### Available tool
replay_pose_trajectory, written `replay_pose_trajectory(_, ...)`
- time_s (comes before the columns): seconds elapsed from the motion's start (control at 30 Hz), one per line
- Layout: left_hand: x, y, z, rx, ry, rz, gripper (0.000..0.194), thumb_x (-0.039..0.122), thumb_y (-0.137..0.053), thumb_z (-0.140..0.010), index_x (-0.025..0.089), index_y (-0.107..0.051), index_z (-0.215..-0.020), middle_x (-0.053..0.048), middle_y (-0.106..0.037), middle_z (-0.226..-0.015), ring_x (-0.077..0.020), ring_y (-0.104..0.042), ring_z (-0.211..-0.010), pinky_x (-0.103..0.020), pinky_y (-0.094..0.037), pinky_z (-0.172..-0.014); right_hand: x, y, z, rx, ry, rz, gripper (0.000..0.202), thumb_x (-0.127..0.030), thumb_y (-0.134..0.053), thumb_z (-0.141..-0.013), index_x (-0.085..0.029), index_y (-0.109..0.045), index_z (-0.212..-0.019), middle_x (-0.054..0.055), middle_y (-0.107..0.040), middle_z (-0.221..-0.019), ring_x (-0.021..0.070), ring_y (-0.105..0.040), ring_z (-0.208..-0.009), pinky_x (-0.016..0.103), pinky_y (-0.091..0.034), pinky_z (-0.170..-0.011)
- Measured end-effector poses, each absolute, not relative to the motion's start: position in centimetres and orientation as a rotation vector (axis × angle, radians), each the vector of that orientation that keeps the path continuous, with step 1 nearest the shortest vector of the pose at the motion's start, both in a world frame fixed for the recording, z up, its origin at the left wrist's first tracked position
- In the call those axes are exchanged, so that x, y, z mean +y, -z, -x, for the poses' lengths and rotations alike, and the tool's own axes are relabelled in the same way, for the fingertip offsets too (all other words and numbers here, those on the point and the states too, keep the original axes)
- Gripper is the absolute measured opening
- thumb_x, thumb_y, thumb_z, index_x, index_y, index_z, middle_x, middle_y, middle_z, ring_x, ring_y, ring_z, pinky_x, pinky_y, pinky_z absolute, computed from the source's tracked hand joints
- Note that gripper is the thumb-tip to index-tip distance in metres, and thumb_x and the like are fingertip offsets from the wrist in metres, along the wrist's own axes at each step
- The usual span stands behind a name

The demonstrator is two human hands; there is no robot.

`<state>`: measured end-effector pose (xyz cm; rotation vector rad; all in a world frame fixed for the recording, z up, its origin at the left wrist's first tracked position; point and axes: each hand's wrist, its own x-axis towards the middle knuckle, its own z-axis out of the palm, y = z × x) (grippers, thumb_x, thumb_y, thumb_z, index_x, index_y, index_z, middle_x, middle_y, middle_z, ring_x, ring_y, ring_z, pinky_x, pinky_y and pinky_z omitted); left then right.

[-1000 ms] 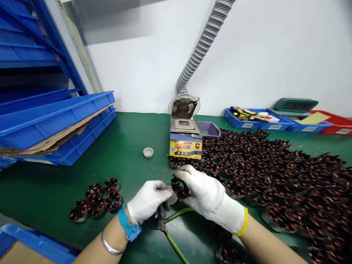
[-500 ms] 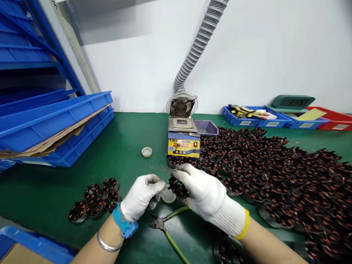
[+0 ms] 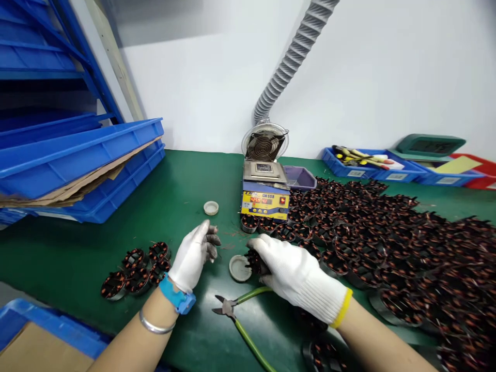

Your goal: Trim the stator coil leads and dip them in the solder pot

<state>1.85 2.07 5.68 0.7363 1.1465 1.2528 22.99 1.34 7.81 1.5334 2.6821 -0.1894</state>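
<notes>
My right hand (image 3: pixel 292 268), in a white knit glove with a yellow cuff edge, grips a motor stator (image 3: pixel 256 262) with black plastic and copper windings; the palm hides part of it. To its left, my gloved left hand (image 3: pixel 196 253) is raised over the table with fingers apart and nothing in them. Between the hands lies a small white dish (image 3: pixel 239 268). Diagonal cutters (image 3: pixel 228 306) with green handles rest just below, jaws apart. Several stators (image 3: pixel 135 279) are grouped beside my left wrist.
A solder pot (image 3: pixel 265 202) with a lit display stands at the back, under a grey duct (image 3: pixel 294 62). Many stators (image 3: pixel 387 253) cover the right side. Blue trays (image 3: pixel 81 160) are stacked at left. Another dish (image 3: pixel 211 207) and a tool bin (image 3: pixel 354 170) sit farther back.
My left hand has drawn away from the stator and its fingers have opened. My right hand still holds the stator, now tilted differently. The view has shifted slightly.
</notes>
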Motion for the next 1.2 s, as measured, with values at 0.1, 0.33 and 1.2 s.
replay_pose_trajectory(0.1,1.8,-6.2,-2.0,1.105,-1.27,-0.724,0.062,0.066,-0.076,-0.066,0.012,-0.059,-0.093,-0.001,-0.064,-0.069,-0.0085,-0.053,-0.046,-0.02,-0.04,-0.044,1.3,-7.9,-22.4,2.613,0.187,-1.504,0.041,-0.013,-0.06,-0.075,-0.019,-0.056,-0.115,0.009,-0.062,-0.112,0.0282,-0.065,-0.094,0.032,-0.044,-0.064)
replay_pose_trajectory(0.33,1.6,-6.7,-2.1,1.056,-1.317,-0.684,0.06,0.061,-0.079,-0.066,0.013,-0.06,-0.096,-0.003,-0.067,-0.075,-0.0099,-0.057,-0.051,-0.022,-0.044,-0.048,1.3,-7.7,-22.3,2.633,0.15,-1.439,0.037,-0.02,-0.063,-0.075,-0.022,-0.058,-0.112,0.007,-0.061,-0.107,0.0281,-0.065,-0.091,0.031,-0.041,-0.063)
replay_pose_trajectory(1.2,1.0,-7.6,-1.8,0.999,-1.29,-0.728,0.056,0.056,-0.079,-0.067,0.013,-0.06,-0.097,-0.004,-0.067,-0.078,-0.0115,-0.058,-0.054,-0.024,-0.045,-0.052,0.9,-7.9,-21.9,2.626,0.153,-1.478,0.044,-0.027,-0.063,-0.078,-0.026,-0.056,-0.121,0.008,-0.059,-0.116,0.0249,-0.066,-0.087,0.028,-0.037,-0.056)
